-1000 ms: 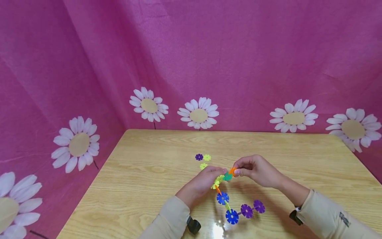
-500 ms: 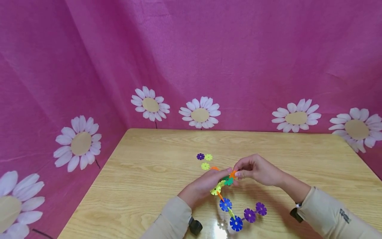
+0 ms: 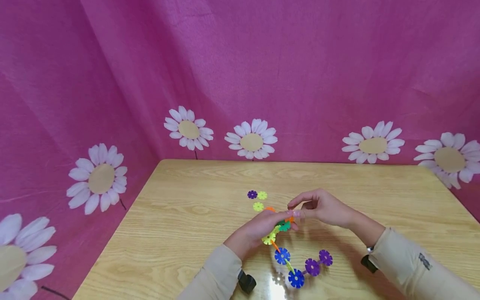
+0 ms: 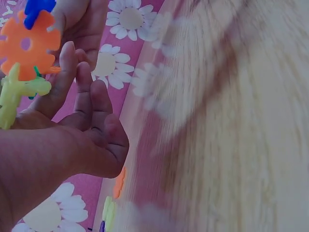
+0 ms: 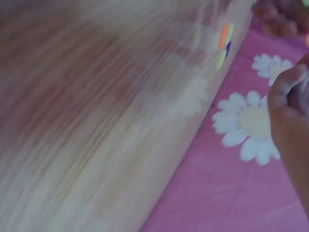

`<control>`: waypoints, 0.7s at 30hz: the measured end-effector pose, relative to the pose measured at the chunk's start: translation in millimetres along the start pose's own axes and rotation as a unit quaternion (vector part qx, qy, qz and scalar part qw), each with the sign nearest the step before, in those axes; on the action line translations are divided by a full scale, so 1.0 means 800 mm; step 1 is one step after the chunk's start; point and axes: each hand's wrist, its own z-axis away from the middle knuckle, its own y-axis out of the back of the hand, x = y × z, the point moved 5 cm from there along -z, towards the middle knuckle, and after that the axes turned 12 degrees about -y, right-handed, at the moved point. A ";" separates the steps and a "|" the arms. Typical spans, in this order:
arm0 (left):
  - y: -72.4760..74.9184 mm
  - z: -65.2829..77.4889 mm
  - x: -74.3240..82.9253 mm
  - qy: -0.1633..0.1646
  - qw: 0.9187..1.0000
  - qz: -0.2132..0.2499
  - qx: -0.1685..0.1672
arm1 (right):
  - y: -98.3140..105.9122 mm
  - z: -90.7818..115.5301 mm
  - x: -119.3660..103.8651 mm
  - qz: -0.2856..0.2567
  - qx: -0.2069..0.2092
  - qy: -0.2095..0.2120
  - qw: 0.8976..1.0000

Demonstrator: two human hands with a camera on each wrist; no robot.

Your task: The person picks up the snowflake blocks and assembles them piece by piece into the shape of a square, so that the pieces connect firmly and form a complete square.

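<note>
A chain of slotted plastic flower discs hangs from my left hand (image 3: 256, 228), which pinches its upper end between thumb and fingers. Near that thumb are an orange disc (image 3: 290, 219) and a green disc (image 3: 283, 226). Below come a yellow disc (image 3: 268, 238), a blue disc (image 3: 282, 256), another blue disc (image 3: 296, 278) and two purple discs, one a purple disc (image 3: 312, 267). My right hand (image 3: 328, 209) is just beside the orange disc, its index finger raised apart from its thumb, which lies by the left thumb tip. In the left wrist view, an orange disc (image 4: 29, 46) partly hides the pinch.
Beyond the left hand, a loose dark purple disc (image 3: 252, 194), a yellow disc (image 3: 262, 195), another yellow disc (image 3: 258, 206) and an orange disc (image 3: 269, 208) lie on the wooden table (image 3: 195, 187). A pink flowered cloth (image 3: 300, 83) hangs behind the table.
The right index finger has lifted from the orange disc it pinched with the thumb. The left thumb now reaches over that disc; the chain has sunk slightly overall.
</note>
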 end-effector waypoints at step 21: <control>0.012 -0.044 -0.084 0.008 1.000 0.003 0.007 | -0.023 -0.120 0.007 0.350 0.085 -0.015 0.933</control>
